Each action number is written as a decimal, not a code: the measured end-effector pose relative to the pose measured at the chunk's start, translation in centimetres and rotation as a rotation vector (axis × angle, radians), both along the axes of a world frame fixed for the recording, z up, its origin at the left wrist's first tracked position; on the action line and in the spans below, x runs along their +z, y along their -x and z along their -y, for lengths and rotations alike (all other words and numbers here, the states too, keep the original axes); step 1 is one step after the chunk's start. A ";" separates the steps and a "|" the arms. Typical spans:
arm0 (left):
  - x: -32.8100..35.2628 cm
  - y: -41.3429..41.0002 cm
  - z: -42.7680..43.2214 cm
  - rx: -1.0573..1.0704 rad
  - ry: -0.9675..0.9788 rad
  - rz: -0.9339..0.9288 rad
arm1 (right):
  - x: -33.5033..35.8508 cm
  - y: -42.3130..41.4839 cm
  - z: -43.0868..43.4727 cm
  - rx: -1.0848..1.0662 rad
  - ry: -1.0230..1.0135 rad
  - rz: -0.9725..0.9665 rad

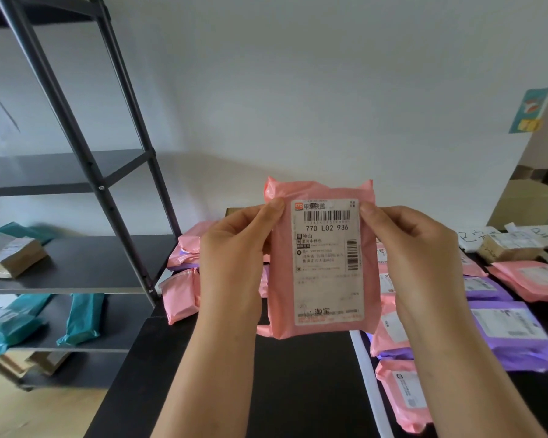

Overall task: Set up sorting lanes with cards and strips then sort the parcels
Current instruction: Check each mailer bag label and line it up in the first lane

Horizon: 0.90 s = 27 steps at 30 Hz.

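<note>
Parcel [323, 263], pink poly mailer. It is pinched at both upper side edges: the thumbs are pressed on the front by the left hand [231, 263] and the right hand [415, 257], with the other fingers curled behind. It is held upright above the black table [298, 390].

Handling: the label [328, 260] is best kept flat and uncovered by the thumbs until the code is read, and only then is a lane chosen.

Appearance: soft wrinkled film with puckered top corners; the white label is printed with a barcode and "770 L02 936". A white strip [369, 384] and sorted parcels [503, 320] are seen to the right.
</note>
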<state>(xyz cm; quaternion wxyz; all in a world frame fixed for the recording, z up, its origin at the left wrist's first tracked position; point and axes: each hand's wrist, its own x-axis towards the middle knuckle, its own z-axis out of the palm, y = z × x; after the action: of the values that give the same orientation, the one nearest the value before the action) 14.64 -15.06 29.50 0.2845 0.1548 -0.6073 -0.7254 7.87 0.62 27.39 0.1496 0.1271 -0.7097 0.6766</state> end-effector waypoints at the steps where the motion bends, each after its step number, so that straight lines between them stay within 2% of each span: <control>1: 0.0 0.1 0.1 0.003 -0.006 0.002 | -0.1 0.0 0.0 -0.006 -0.002 -0.001; 9: -0.3 0.5 0.3 -0.005 -0.016 0.007 | 0.0 0.1 0.2 -0.015 0.019 0.013; 21: -1.9 -0.4 0.6 -0.134 0.200 0.116 | 0.1 1.1 -0.7 -0.129 0.162 0.092; 27: -2.9 0.1 0.2 -0.052 0.176 0.082 | -0.5 1.2 -1.0 -0.047 0.052 0.062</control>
<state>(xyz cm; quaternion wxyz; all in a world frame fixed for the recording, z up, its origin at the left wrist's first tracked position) 14.59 -15.25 26.64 0.2529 0.1429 -0.6837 -0.6695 6.64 1.61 26.92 0.1468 0.0856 -0.6989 0.6947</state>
